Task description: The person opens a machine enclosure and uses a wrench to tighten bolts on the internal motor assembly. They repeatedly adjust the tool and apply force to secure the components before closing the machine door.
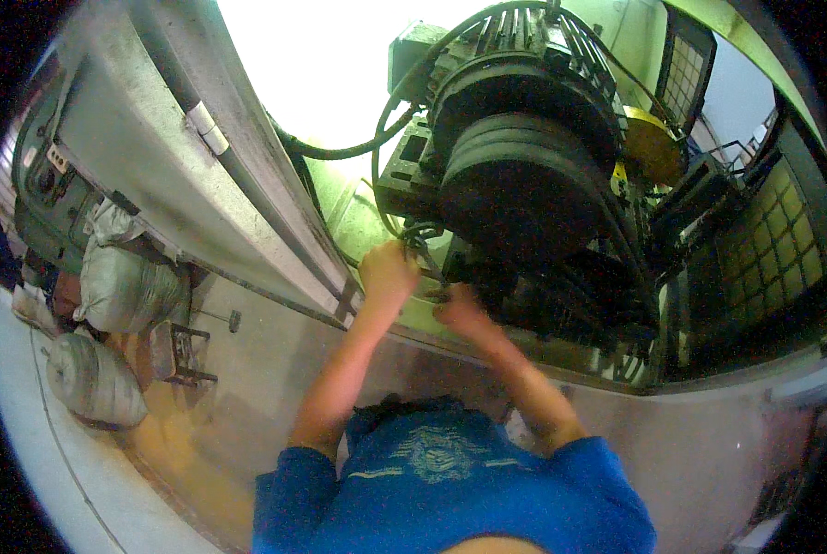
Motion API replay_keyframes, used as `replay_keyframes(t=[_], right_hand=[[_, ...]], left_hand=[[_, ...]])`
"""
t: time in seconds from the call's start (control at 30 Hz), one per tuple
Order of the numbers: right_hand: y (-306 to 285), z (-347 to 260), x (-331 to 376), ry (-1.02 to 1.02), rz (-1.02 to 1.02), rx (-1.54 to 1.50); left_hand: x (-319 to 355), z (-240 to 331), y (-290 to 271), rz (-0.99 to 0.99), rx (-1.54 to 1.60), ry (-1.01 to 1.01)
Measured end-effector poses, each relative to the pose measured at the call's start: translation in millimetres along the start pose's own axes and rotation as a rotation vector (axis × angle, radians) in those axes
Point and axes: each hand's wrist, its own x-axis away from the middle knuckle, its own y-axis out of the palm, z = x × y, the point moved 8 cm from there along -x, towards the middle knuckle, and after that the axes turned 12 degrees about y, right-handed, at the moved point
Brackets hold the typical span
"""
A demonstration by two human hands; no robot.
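A large dark electric motor with a grooved black pulley sits inside the pale green machine housing ahead of me. A thin black cable loops down its left side and ends in a tangle just below the motor. My left hand is closed at that tangle, gripping the cable. Lower and to the right, my right hand is closed at the housing's lower edge, beneath the pulley. Its fingertips meet a small dark piece that is blurred and too small to name.
A slanted grey metal panel stands along my left. Stuffed whitish sacks and a small stool are on the floor at left. To the right are a yellow disc and a dark mesh guard. Strong light glares behind the motor.
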Motion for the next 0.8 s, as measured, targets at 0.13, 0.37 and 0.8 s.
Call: replay_keyframes(t=[0.13, 0.37, 0.8], right_hand=[[-52.2, -44.0, 32.2, -0.103, 0.169, 0.258], [-73.1, -63.0, 41.4, 0.095, -0.056, 0.546], [-25.2, -1.9, 12.2, -0.043, 0.068, 0.028]], left_hand=[[1.2, -5.5, 3.4, 0.014, -0.061, 0.010], [1.7, -0.3, 0.9, 0.001, -0.056, -0.014], [-0.9, -8.8, 4.4, 0.001, -0.005, -0.008]])
